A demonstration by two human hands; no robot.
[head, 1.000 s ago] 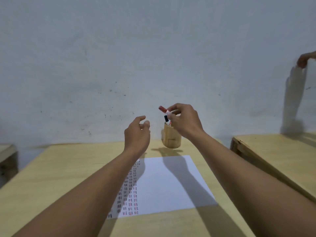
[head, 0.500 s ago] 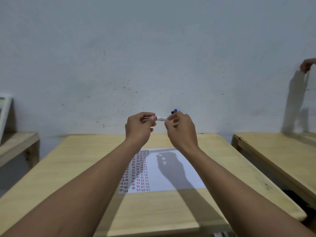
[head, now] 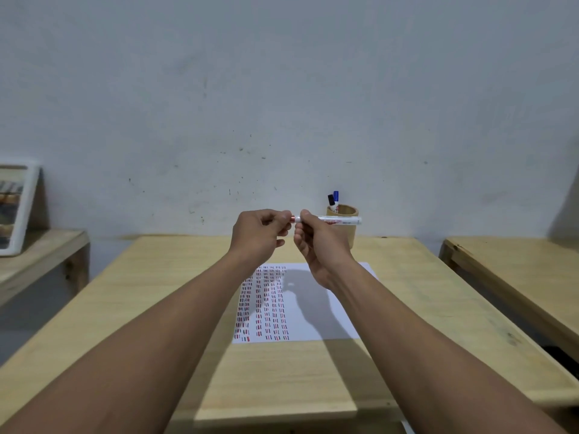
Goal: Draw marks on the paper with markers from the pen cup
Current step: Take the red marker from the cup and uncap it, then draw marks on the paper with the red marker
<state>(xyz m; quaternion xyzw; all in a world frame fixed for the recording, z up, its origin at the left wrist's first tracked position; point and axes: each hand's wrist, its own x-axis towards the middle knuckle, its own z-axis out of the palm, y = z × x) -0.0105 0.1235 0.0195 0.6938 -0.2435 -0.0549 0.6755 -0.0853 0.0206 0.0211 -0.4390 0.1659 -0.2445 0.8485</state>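
A white marker (head: 340, 219) with a red cap end lies level in the air above the table. My right hand (head: 316, 239) grips its barrel. My left hand (head: 260, 234) pinches the red cap at the marker's left end. Behind them a wooden pen cup (head: 347, 214) stands at the table's far edge, holding a black marker (head: 331, 200) and a blue marker (head: 336, 195). A white paper (head: 316, 321) lies on the table under my wrists, its left part filled with columns of short red and dark marks.
The light wooden table (head: 141, 292) stands against a grey wall. A second wooden table (head: 517, 270) is to the right across a narrow gap. At the left a lower bench (head: 40, 255) holds a white-framed picture (head: 15, 208) leaning on the wall.
My right hand lifted the red marker out of the cup and brought it toward me; my left hand came up and took its cap. The view tilted, showing the cup again.
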